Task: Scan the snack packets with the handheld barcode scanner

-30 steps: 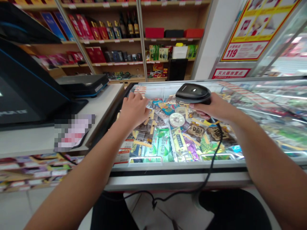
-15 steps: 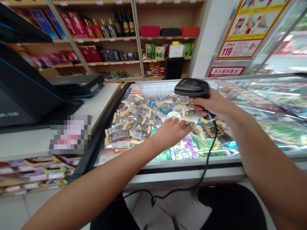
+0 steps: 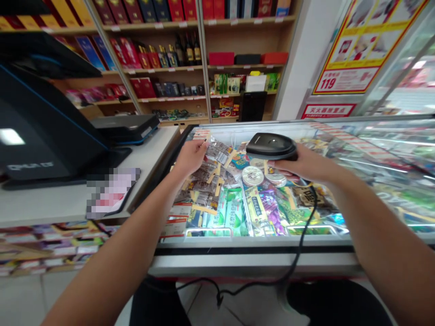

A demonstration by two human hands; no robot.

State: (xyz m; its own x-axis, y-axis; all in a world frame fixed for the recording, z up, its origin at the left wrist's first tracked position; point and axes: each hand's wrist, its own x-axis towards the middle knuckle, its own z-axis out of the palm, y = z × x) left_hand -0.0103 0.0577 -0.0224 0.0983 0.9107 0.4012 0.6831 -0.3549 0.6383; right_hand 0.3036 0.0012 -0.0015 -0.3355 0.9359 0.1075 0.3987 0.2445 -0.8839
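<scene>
My right hand (image 3: 302, 163) is wrapped round the handle of a black barcode scanner (image 3: 272, 146), its head facing left above the glass-topped freezer. A black cable (image 3: 307, 222) runs down from the handle. My left hand (image 3: 192, 156) pinches the corner of a clear snack packet (image 3: 220, 153) with dark contents and a barcode label. Below that hand lies a pile of similar packets (image 3: 204, 194). Between the hands are round lidded tubs (image 3: 252, 175). Green ice-pop packs (image 3: 234, 210) and a dark brown packet (image 3: 306, 195) lie nearer to me.
On the left counter (image 3: 149, 160) stand a black checkout terminal (image 3: 50, 122), a flat scale (image 3: 125, 124) and a blurred-out phone-like object (image 3: 113, 192). Shelves (image 3: 163, 68) with boxes and bottles line the back. The freezer's front edge (image 3: 251, 262) crosses before my knees.
My left hand has moved left from the middle of the goods to the packet pile and now grips a packet. The scanner stays in my right hand, with its head turned slightly.
</scene>
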